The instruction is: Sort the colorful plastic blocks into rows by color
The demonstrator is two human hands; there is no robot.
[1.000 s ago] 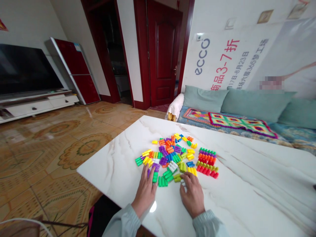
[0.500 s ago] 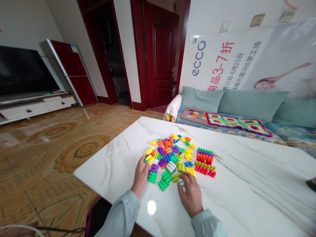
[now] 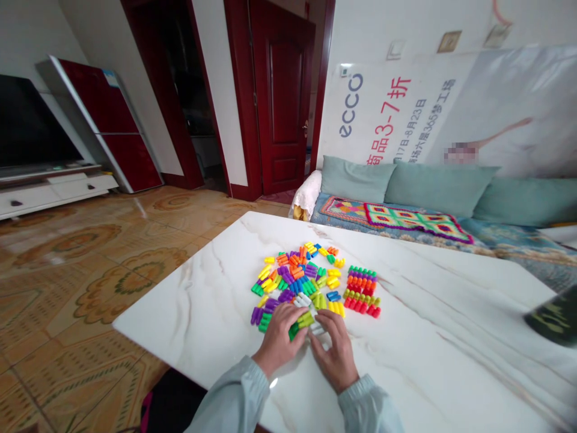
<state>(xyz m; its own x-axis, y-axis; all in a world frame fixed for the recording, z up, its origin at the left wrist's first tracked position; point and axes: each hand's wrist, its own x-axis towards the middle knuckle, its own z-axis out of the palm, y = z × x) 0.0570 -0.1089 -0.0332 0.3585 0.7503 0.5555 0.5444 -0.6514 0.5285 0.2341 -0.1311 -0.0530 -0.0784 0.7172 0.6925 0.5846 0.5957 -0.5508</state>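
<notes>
A heap of small bright plastic blocks [image 3: 301, 278] in many colours lies on a white marble table [image 3: 428, 337]. To its right sits a tidy stack of joined rows [image 3: 361, 291], green, purple, orange, olive and red. My left hand [image 3: 280, 337] rests at the heap's near edge with its fingers curled over green blocks [image 3: 299, 323]. My right hand [image 3: 332, 349] lies close beside it, fingers pressing on a white block [image 3: 317, 329]. The two hands nearly touch. Purple and green blocks [image 3: 261, 317] lie just left of my left hand.
A teal sofa [image 3: 433, 198] with a crocheted blanket stands beyond the table. A dark patterned object [image 3: 556, 316] sits at the table's right edge. Red doors [image 3: 282, 96], a red cabinet and a TV on a white stand line the far wall across a tiled floor.
My left hand has moved right from the heap's left side to the green blocks near my right hand. The camera view has turned right, bringing the dark object at the right edge into view.
</notes>
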